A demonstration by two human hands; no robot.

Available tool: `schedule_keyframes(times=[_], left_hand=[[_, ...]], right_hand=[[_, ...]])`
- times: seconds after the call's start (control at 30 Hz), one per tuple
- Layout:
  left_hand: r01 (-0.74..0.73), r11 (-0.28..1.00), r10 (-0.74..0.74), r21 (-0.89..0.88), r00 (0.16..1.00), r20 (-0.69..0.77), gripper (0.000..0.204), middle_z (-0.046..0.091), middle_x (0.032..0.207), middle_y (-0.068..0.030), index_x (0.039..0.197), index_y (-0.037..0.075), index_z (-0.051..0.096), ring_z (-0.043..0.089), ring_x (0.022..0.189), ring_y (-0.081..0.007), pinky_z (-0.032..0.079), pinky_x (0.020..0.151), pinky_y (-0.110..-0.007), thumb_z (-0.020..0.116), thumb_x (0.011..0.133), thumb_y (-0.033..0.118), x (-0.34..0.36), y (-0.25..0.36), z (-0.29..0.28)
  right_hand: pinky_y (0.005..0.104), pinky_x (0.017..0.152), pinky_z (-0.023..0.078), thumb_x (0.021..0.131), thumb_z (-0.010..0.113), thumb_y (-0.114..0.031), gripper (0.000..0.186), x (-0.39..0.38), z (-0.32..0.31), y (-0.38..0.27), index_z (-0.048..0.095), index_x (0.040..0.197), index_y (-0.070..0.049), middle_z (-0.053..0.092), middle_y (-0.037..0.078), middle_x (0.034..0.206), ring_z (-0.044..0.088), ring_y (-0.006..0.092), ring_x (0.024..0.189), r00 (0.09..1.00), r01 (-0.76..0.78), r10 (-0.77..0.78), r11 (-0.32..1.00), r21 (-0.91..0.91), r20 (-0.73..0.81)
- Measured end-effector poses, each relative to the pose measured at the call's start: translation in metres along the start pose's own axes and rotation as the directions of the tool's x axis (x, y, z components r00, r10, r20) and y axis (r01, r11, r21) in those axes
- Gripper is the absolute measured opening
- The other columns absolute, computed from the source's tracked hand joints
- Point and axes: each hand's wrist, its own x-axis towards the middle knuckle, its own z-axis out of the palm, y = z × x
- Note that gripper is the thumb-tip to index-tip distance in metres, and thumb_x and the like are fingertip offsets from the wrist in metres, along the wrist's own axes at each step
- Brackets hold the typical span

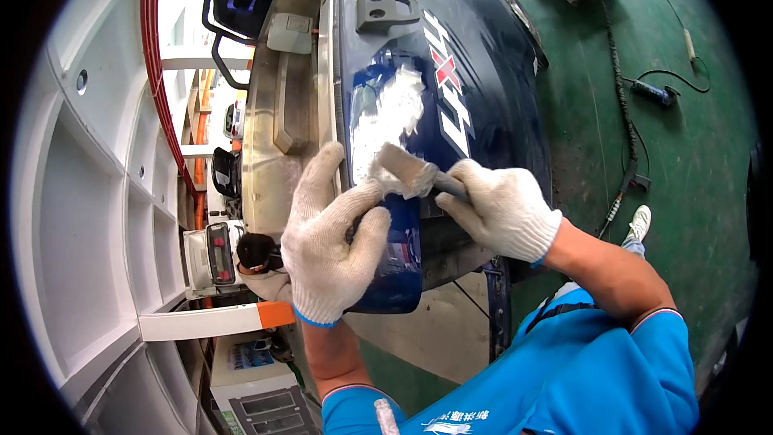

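From where I stand, two gloved hands work over one blue panel (503, 89). The right hand (507, 213) comes in from four o'clock, wrist fairly straight, fingers and thumb gripping the handle of one scraper (408, 169). The left hand (330, 246) rises from seven o'clock, open, fingers spread, its forefinger beside the blade; I can't tell whether they touch. The scraper sits mid-view, at the lower end of one silvery patch (394, 109). One bracket (388, 10) lies toward twelve; one power tool (648, 90), at two, rests on the green floor (692, 185).
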Motion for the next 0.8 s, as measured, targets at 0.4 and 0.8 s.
schedule_keyframes(times=[0.4, 0.8], left_hand=[[0.11, 0.946, -0.169, 0.304, 0.97, 0.174, 0.055, 0.045, 0.154, -0.0372, 0.137, 0.008, 0.065, 0.052, 0.138, -0.0512, 0.051, 0.106, -0.049, 0.077, 0.088, 0.029, 0.032, 0.013, -0.001], [0.19, 0.902, -0.227, -0.389, 0.972, -0.052, 0.046, 0.05, 0.15, -0.0218, 0.133, -0.004, 0.064, 0.054, 0.138, -0.0304, 0.047, 0.114, -0.04, 0.073, 0.088, -0.004, 0.012, -0.006, 0.013]], right_hand=[[0.0411, 0.065, 0.051, 0.1, 0.066, -0.024, 0.024, -0.052, -0.042, 0.057, 0.061, 0.106, -0.002, 0.065, 0.016, 0.073, 0.069, 0.0306, 0.067, 0.831, -0.544, 0.554, 0.795, 0.269, 0.042], [0.0458, 0.059, 0.054, 0.101, 0.066, -0.029, 0.028, 0.0, -0.018, 0.018, 0.057, 0.105, -0.003, 0.065, 0.019, 0.068, 0.069, 0.0384, 0.063, 0.989, -0.13, 0.112, 0.97, 0.208, 0.099]])
